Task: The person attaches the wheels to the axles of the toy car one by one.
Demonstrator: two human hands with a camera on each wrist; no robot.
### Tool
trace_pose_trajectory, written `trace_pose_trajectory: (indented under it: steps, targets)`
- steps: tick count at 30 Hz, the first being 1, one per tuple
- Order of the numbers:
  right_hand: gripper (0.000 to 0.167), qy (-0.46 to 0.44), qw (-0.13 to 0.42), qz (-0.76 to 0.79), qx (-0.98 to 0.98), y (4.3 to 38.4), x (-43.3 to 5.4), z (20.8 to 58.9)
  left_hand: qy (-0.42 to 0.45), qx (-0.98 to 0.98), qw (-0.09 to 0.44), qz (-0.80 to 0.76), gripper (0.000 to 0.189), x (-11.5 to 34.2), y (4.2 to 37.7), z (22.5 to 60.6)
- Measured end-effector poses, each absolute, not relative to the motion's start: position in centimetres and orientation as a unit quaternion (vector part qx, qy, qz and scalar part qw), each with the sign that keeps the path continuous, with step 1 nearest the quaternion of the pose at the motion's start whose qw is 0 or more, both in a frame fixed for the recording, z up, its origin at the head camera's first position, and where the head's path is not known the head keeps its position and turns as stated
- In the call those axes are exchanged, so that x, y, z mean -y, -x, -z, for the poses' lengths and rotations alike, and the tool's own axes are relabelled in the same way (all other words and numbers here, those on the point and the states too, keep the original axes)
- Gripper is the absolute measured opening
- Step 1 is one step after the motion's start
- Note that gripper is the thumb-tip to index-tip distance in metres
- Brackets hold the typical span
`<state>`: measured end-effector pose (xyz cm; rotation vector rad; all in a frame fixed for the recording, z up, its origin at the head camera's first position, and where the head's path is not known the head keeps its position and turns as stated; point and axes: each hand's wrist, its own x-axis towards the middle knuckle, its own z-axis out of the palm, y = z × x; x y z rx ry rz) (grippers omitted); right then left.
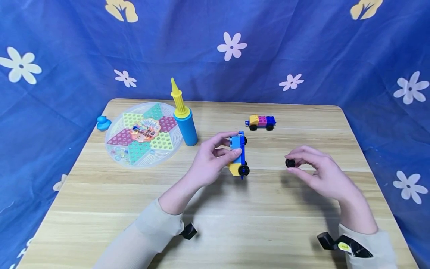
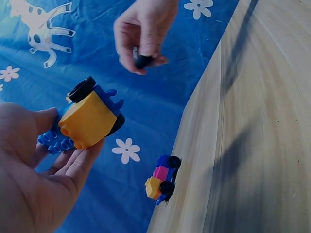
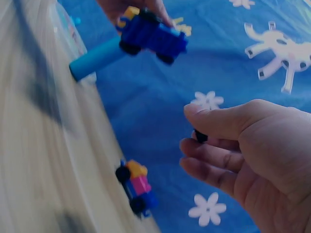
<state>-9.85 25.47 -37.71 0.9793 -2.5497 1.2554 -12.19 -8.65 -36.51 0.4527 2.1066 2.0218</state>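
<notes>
My left hand [image 1: 209, 161] holds a toy block car [image 1: 236, 142] above the table, thumb on one side and fingers on the other. The car has blue and yellow bricks on a dark blue base with black wheels, and it is turned up on end. Its yellow brick [image 2: 90, 121] faces the left wrist camera. Off to the right, my right hand [image 1: 324, 172] pinches a small black wheel [image 1: 290, 163] between thumb and fingers, apart from the car. In the right wrist view the thumb hides most of that wheel.
A second block car [image 1: 262, 121], yellow, pink and blue, stands on its wheels farther back. Left of my left hand are a blue and yellow hand pump [image 1: 186, 129], a round game board [image 1: 112, 125] and a blue toy duck [image 1: 103, 123]. Blue cloth hangs behind the wooden table [image 1: 268, 224].
</notes>
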Motion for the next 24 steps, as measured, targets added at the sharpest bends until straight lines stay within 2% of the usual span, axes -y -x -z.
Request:
trace_pose_trajectory:
  steps: [8, 24]
  targets:
    - [0.054, -0.363, 0.134, -0.463, 0.797, 10.4, -22.5, 36.2, -0.155, -0.726, 0.092, -0.664, 0.046, 8.4, 12.3, 36.8]
    - [0.046, -0.361, 0.160, -0.496, 0.774, 10.9, -18.4, 35.6, -0.165, -0.737, 0.097, -0.649, 0.045, 8.2, 12.1, 37.0]
